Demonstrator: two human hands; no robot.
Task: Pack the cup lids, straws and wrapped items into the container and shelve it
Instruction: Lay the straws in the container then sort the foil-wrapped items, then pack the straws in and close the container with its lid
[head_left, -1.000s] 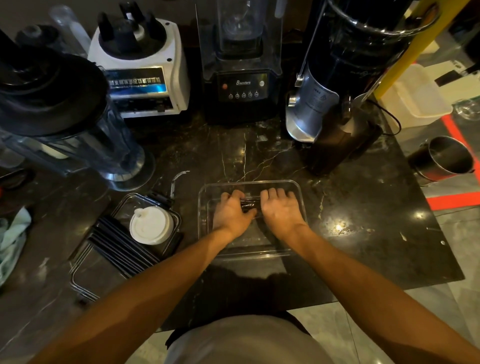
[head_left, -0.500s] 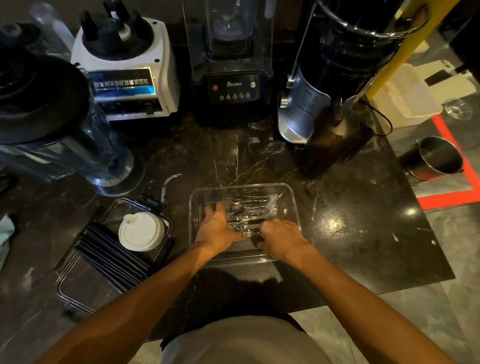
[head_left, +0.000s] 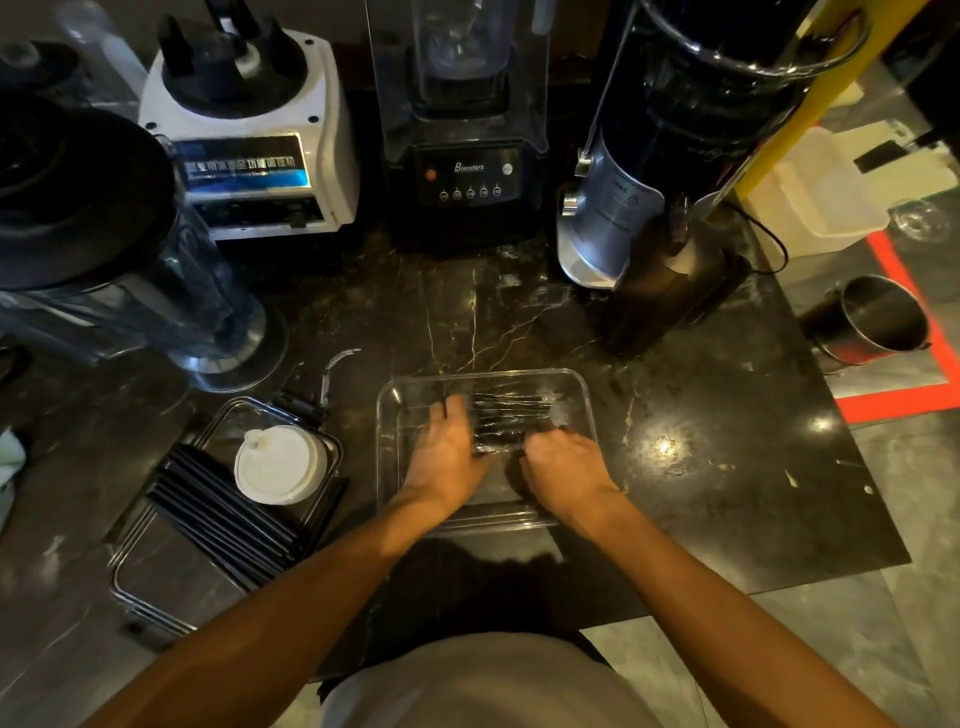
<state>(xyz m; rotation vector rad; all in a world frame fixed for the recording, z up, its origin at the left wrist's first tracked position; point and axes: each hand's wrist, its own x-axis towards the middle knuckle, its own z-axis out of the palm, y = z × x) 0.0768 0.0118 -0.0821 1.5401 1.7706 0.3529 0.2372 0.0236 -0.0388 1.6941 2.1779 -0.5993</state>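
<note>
Clear container (head_left: 582, 395) at frame centre, wrapped items (head_left: 506, 421) inside w/ long axis running left-right. Left hand (head_left: 448, 452) flat on bundle's left end, fingers straight; right hand (head_left: 563, 467) curled at bundle's lower right edge, grip unclear. Straws (head_left: 223, 519) and cup lid (head_left: 280, 464) lie lower left.

Right hand (head_left: 563, 475) fingers curled under, hidden; wrapped items (head_left: 511, 421) blurred; grip unclear.

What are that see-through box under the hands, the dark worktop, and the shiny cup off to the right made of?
The clear rectangular container looks like glossy transparent plastic: the counter shows through its walls. The dark countertop seems polished marble or similar stone, with pale veins and a lamp glare. The round silver cup looks like stainless steel, given its mirror-like inside.
</note>
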